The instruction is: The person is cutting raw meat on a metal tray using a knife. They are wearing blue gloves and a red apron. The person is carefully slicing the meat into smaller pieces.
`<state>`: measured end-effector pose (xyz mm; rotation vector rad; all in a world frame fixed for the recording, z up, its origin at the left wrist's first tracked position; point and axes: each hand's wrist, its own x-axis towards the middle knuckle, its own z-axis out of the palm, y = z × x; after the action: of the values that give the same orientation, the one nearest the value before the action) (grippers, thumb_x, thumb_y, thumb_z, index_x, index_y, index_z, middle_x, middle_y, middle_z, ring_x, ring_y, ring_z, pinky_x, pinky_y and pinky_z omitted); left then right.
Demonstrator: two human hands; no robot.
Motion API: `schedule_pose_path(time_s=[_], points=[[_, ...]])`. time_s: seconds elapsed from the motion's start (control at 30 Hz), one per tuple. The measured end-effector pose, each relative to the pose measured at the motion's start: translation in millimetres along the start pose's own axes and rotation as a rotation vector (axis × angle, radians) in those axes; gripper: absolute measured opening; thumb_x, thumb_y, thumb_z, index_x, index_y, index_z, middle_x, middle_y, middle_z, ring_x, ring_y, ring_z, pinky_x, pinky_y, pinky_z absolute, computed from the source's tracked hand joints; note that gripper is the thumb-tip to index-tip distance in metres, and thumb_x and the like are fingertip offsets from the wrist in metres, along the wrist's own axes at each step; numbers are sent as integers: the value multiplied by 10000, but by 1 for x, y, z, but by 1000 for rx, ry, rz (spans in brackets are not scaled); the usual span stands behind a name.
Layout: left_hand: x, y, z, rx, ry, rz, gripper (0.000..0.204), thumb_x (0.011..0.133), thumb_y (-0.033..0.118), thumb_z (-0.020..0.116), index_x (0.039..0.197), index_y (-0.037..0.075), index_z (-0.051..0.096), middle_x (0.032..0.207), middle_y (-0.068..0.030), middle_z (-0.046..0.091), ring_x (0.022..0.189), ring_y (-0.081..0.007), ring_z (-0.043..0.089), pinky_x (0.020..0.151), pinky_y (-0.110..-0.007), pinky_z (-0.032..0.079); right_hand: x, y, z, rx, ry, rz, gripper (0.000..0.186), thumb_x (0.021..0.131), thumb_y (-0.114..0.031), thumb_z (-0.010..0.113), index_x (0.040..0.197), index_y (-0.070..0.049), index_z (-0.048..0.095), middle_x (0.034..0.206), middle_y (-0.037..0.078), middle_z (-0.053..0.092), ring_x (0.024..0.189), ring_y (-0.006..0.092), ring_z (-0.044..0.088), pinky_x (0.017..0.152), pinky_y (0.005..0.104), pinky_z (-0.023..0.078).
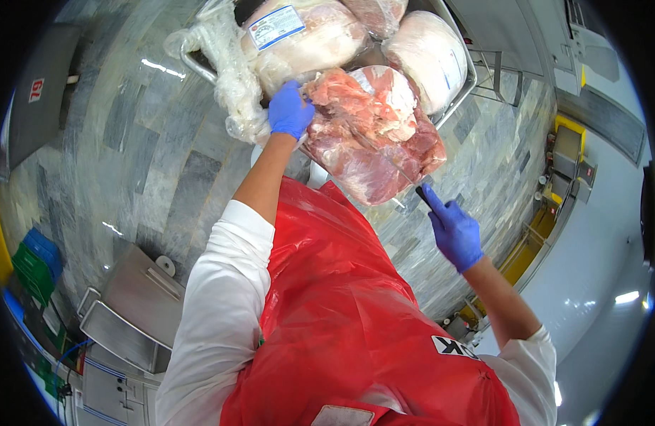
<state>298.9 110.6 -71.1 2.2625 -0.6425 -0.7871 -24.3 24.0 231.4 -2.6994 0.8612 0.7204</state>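
A large piece of raw meat (363, 160), pink and red with pale fat, lies at the near edge of a metal bin (471, 82). My left hand (290, 110), in a blue glove, is closed at the meat's left edge, beside crumpled clear plastic wrap (239, 85); its fingertips are partly hidden. In my right hand (455, 231), also gloved in blue, is the black handle of a knife (422, 197). The thin blade points up and left across the meat's surface. How deep it goes, if at all, I cannot tell.
Behind the raw meat, several plastic-wrapped cuts fill the bin, among them a labelled one (320, 42) and a pale one (430, 60) at the right. A stainless cart (132, 305) stands at the lower left. Wood-patterned floor (157, 135) surrounds the bin.
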Motion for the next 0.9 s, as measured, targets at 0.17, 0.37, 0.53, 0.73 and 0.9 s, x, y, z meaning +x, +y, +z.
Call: schedule_pose_path(time_s=[0.17,0.37,0.53,0.73,0.9], points=[[3,-4,6,-11,41,21,282,851,217,754,1062,39,700,1070,-265,747,1006,-453,734,894,-535,583,-10,-52,-24,85,23,126,584,1007,-184,674,1559,-327,549,728,124,643,611,338,675,565,458,550],[0,2,4,-26,-3,15,310,850,259,786,1050,41,694,1048,-255,752,995,-456,735,882,-534,587,41,-79,-44,-60,-37,103,428,1048,-223,596,1473,-271,622,801,153,715,667,362,709,605,495,569],[-2,0,5,-56,-27,-9,311,854,247,784,1064,43,679,1029,-255,753,985,-451,738,880,-534,589,64,-80,-47,-53,-107,93,403,1059,-239,575,1458,-264,626,881,169,755,727,378,731,625,508,579],[-2,6,2,-48,-48,-57,319,873,253,767,1124,62,722,1077,-251,748,1005,-463,724,882,-544,579,57,-25,-13,-11,-67,2,435,1031,-243,663,1461,-306,645,841,161,750,695,368,729,600,478,575],[-1,3,-2,-40,-56,5,337,855,244,781,1110,46,685,1078,-247,747,1025,-449,728,904,-533,582,59,16,16,229,51,-39,455,998,-230,732,1441,-318,674,856,170,752,717,379,733,618,448,587]])
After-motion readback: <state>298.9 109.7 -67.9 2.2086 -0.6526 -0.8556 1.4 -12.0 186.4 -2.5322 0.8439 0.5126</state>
